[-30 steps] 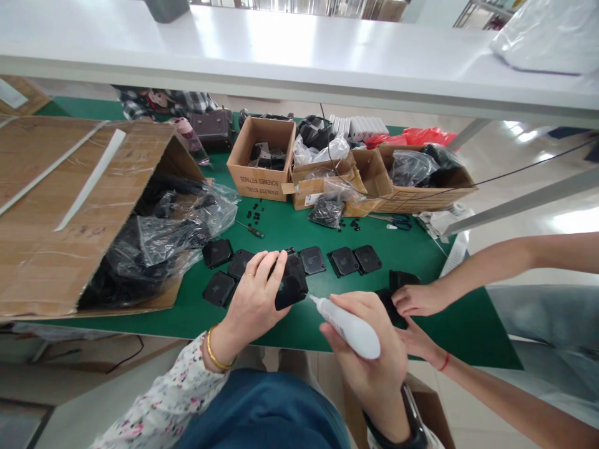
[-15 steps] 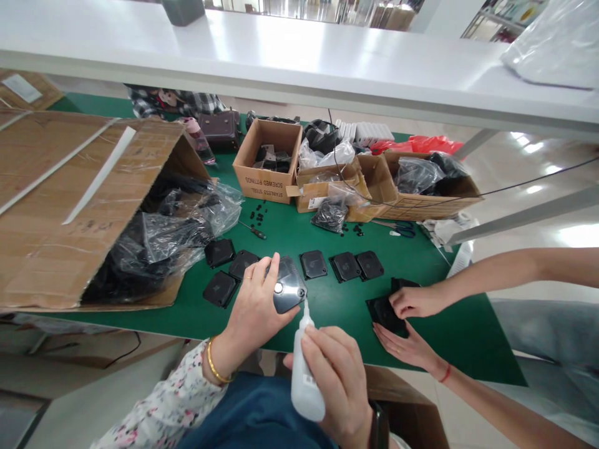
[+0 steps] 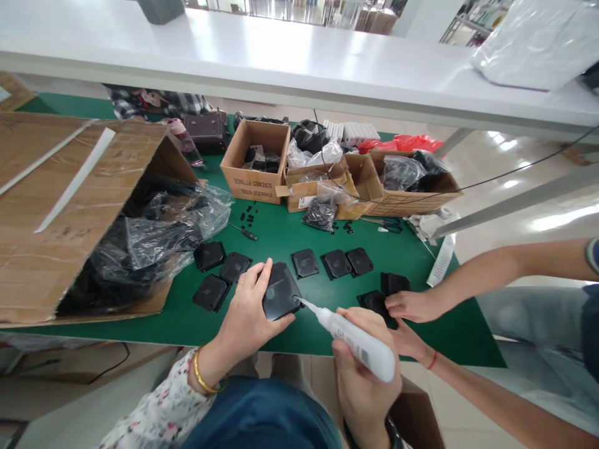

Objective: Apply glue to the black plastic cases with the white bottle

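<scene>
At the left of the surface (image 3: pixel 290 240) lies a carton (image 3: pixel 56 206), small boxes (image 3: pixel 255 159) line the back, and a row of covers (image 3: pixel 336 264) sits between. At the near edge, the left hand (image 3: pixel 248 312) holds a cover (image 3: pixel 279 299). The tube (image 3: pixel 355 340) in the right hand (image 3: pixel 365 374) meets its right side, with a co-worker's hands (image 3: pixel 407 305) farther right.

Head view, down over green table (image 3: pixel 421 262)

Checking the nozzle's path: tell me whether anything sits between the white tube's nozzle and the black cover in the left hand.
Nothing visible does. The white tube, held in the right hand, has its nozzle tip at the edge of the black cover that the left hand grips.
</scene>
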### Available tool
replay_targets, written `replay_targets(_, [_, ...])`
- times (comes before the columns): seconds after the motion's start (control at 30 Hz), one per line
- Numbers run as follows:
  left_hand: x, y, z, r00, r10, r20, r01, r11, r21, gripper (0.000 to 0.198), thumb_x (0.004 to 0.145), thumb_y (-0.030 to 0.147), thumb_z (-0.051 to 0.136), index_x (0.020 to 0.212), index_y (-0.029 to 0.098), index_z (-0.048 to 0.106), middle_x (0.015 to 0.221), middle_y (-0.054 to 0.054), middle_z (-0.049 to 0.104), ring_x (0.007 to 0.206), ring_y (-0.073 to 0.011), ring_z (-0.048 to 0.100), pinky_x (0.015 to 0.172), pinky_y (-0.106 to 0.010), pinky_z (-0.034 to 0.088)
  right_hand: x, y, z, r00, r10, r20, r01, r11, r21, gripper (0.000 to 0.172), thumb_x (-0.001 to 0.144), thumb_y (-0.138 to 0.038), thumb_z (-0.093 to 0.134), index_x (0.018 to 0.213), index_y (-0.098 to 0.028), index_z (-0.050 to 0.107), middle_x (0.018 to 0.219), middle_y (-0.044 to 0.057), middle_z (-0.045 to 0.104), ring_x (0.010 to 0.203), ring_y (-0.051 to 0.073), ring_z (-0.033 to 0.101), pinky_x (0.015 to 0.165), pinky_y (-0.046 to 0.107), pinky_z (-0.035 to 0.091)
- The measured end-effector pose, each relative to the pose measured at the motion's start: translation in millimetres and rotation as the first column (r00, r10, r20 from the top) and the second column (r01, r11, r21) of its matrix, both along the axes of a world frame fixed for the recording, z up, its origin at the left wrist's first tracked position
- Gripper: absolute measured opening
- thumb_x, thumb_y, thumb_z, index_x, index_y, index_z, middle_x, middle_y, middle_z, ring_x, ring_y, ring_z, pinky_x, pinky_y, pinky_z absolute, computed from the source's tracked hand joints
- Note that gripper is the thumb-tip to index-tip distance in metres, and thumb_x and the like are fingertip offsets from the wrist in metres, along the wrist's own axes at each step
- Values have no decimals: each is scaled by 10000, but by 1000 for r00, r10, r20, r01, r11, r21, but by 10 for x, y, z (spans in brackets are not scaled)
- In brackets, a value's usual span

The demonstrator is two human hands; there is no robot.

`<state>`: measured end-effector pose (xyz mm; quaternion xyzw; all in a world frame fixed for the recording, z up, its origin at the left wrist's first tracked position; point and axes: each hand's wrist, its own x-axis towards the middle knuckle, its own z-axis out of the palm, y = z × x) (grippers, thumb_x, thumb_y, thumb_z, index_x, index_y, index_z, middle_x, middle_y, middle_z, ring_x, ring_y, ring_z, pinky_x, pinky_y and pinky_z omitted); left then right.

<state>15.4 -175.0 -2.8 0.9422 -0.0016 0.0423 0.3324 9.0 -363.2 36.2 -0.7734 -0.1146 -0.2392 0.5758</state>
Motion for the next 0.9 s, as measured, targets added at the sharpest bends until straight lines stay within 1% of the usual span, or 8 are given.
replay_targets(0.23, [-38,-20,6,998,-65,11,64,995,71,983,690,386,743,1479,147,206,1371,-157,386,1263,-323,379,1077,-486,361,29,-142,-8,971,82,-224,-41,982,182,173,864,-254,637,1031,-211,624,971,64,603,865,187,578,718,299,491])
replay_targets(0.4, [-37,-75,-13,995,-101,21,98,991,94,1000,696,379,745,1490,161,177,1363,-160,389,1257,-328,382,1074,-494,361,66,-240,27,953,140,-267,-86,975,205,144,857,-267,642,984,-197,635,926,57,604,829,172,575,688,264,496])
replay_targets(0.53, [-6,-169,-108,992,-130,3,129,988,80,1007,693,383,743,1495,192,165,1365,-152,392,1253,-334,389,1060,-501,376,118,-401,-116,920,159,-359,-58,959,276,194,822,-289,687,978,-180,644,928,66,621,805,178,595,663,273,510])
replay_targets(0.63, [14,-306,-384,979,-195,-56,198,979,55,985,690,358,729,1492,209,177,1364,-148,398,1260,-340,386,1056,-520,376,96,-658,-317,906,56,-420,142,893,426,264,775,-325,743,980,-189,649,944,55,648,815,180,624,723,300,526])
replay_targets(0.77, [35,-724,-1023,924,-361,-122,372,925,82,920,618,355,776,1412,178,347,1308,-171,471,1238,-383,414,1034,-578,367,-112,-1155,-575,816,-112,-568,475,689,547,317,718,-411,781,911,-196,652,932,46,671,863,207,648,852,389,534])
replay_targets(0.8, [57,-872,-1187,910,-391,-136,404,911,86,914,592,377,800,1382,170,390,1294,-179,490,1213,-388,443,1016,-576,385,-173,-1274,-643,791,-137,-596,520,664,538,325,695,-412,797,899,-204,654,930,43,674,866,212,651,852,395,543])
replay_targets(0.83, [93,-1028,-1340,896,-419,-147,434,896,89,912,576,405,816,1361,167,417,1292,-187,501,1199,-390,462,1006,-570,397,-222,-1376,-719,774,-163,-611,548,656,519,320,676,-403,811,890,-220,657,931,38,674,859,214,653,835,395,556])
replay_targets(0.9, [207,-1318,-1592,863,-480,-156,497,862,100,898,603,449,811,1364,180,415,1335,-179,490,1231,-368,460,1032,-531,387,-252,-1505,-889,766,-185,-615,548,687,477,260,674,-411,806,839,-269,665,919,32,673,833,234,661,763,415,585])
